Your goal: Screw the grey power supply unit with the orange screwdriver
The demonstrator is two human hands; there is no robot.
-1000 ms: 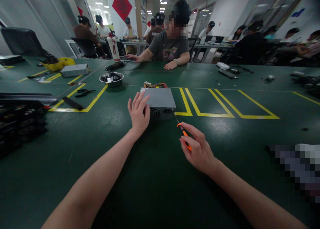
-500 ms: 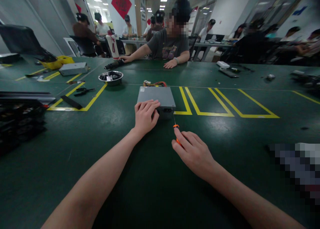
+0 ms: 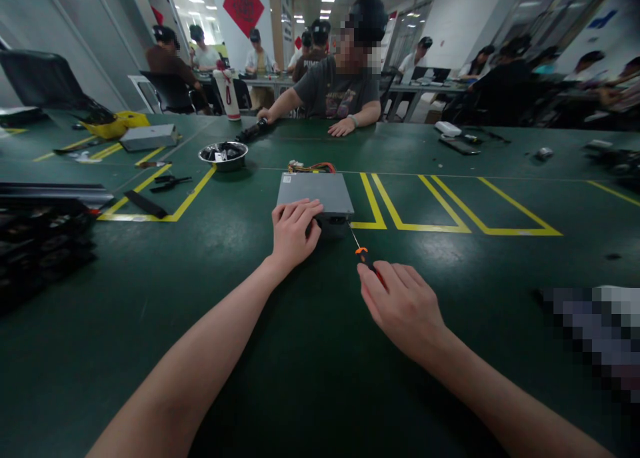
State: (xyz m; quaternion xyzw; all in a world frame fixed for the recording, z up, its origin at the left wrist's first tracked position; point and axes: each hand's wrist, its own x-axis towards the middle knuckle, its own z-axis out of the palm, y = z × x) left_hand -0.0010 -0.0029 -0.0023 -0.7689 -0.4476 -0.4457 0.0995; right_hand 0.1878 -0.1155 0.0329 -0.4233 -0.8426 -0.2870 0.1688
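Note:
A grey metal box, with colored wires at its far side, lies flat on the green table. My left hand rests on its near left edge, fingers on the top and thumb bent at the front face, gripping it. In my right hand is a screwdriver with an orange and black handle, pinched between thumb and fingers. Its thin shaft slants up and left, and the tip is at the box's near right corner; exact contact is too small to tell.
Left of the box are a metal bowl of small parts, black pieces and dark stacked parts. Across the table a person holds a dark tool. Yellow tape marks the tabletop.
My right hand has moved right and slightly down, tilting the screwdriver more. My left hand stays on the box. The person's hand across the table has shifted right with the dark tool.

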